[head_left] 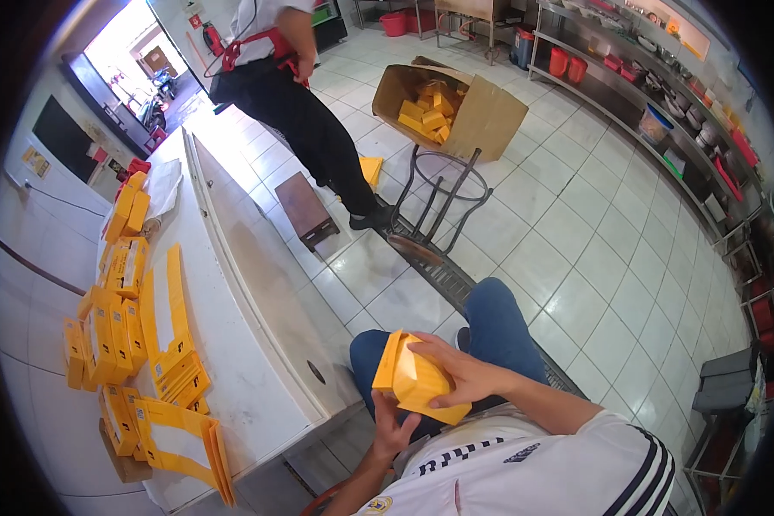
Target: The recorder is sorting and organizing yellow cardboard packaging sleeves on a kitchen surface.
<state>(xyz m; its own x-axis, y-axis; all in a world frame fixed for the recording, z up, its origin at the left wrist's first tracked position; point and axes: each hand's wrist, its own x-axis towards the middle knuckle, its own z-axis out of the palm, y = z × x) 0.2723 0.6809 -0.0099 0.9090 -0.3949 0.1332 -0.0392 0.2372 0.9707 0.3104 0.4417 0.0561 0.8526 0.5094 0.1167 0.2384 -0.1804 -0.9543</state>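
Both of my hands hold a partly folded yellow cardboard box [419,380] above my lap. My left hand [390,422] grips its lower left side from below. Across the top and right side lie the fingers of my right hand [458,371]. To the left, on the white worktop [258,400], are flat yellow box blanks [168,309] in a fanned stack, more folded blanks [180,445] near the front corner, and several made-up yellow boxes [103,342] along the wall side.
A large open carton [490,116] holding many yellow boxes rests on an upturned stool [438,206]. A person in black trousers [297,122] stands beside a low brown stool [306,209]. Metal shelves [619,109] with kitchenware line the right side. A floor drain grate [451,280] crosses the tiles.
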